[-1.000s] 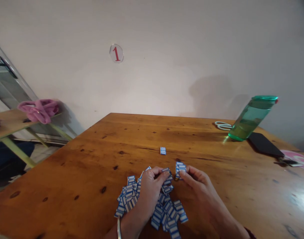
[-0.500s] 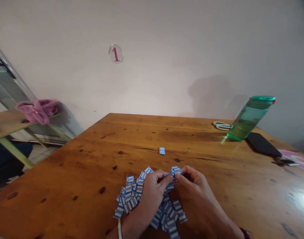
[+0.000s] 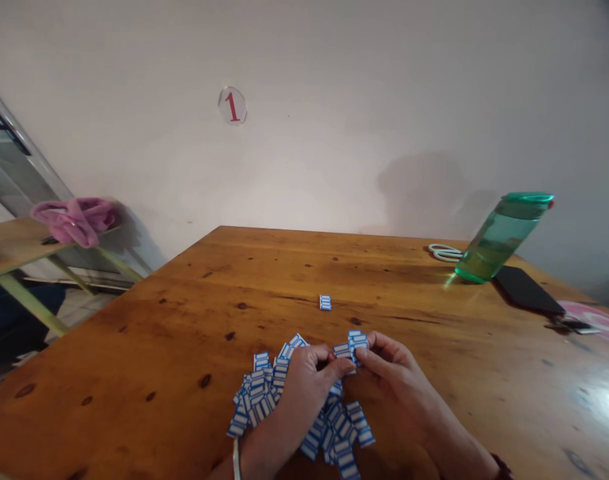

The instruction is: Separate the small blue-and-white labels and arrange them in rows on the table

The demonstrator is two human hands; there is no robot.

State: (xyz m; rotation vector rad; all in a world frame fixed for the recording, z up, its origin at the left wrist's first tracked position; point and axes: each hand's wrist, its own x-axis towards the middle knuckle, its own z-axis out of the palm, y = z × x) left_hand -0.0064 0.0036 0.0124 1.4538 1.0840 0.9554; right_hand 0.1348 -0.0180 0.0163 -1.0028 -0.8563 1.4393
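Small white labels with blue borders lie in a loose pile (image 3: 257,393) on the wooden table, under and around my left hand (image 3: 307,383). That hand is closed, pinching a label (image 3: 341,350) between thumb and fingers. Close beside it, my right hand (image 3: 399,373) grips a few overlapping labels (image 3: 358,341) between thumb and forefinger. The two hands almost meet above the pile, and part of the pile is hidden beneath my left wrist. Farther forward, a small label piece or short stack (image 3: 325,303) sits apart on the table.
At the right of the wooden table (image 3: 264,267) stands a green bottle (image 3: 504,237), with a coiled white cable (image 3: 444,253) and a dark flat device (image 3: 527,291) near it. A pink disc (image 3: 597,319) lies farther right. A pink cloth (image 3: 77,220) rests on another table at left.
The labels in my right hand have shifted slightly right and up. More of the label in my left fingers now shows, turned face toward me. The pile looks unchanged.
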